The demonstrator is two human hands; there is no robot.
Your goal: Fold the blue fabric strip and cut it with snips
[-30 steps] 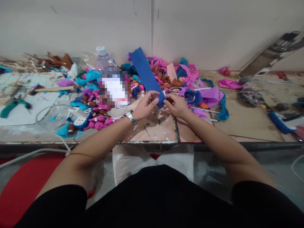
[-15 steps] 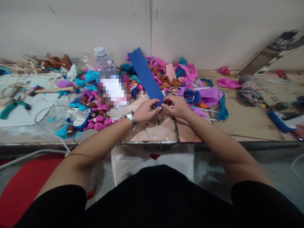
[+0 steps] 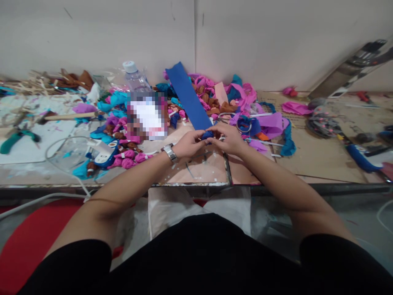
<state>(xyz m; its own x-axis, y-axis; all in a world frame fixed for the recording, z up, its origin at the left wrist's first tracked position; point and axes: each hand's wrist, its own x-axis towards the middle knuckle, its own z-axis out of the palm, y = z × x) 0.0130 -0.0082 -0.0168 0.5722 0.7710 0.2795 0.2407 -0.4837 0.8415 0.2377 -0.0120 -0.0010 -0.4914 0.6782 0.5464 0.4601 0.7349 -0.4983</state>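
Observation:
A long dark blue strip (image 3: 188,96), paper or cloth, slants from the back of the bench down to my hands. Its near end is gathered into a small crumpled bunch between my fingertips. My left hand (image 3: 190,144), below a metal wristwatch (image 3: 169,153), pinches the bunch from the left. From the other side my right hand (image 3: 227,138) closes on the same blue end with thumb and fingers. Past my hands lies a pile of pink, brown and teal bits (image 3: 211,98). A metal-looking ring (image 3: 245,125) lies right of my right hand.
Left of my hands stand a clear bottle (image 3: 136,78), a blurred-out bright screen (image 3: 149,116) and a blue-and-white power strip (image 3: 107,153) with a cable. Green-handled pliers (image 3: 18,139) and a hammer (image 3: 67,116) lie farther left. Cardboard (image 3: 301,155) covers the right side.
The near end of the blue strip has gone from a flatter fold to a rounder, crumpled bunch. My fingers have shifted slightly around it; both hands stay in place.

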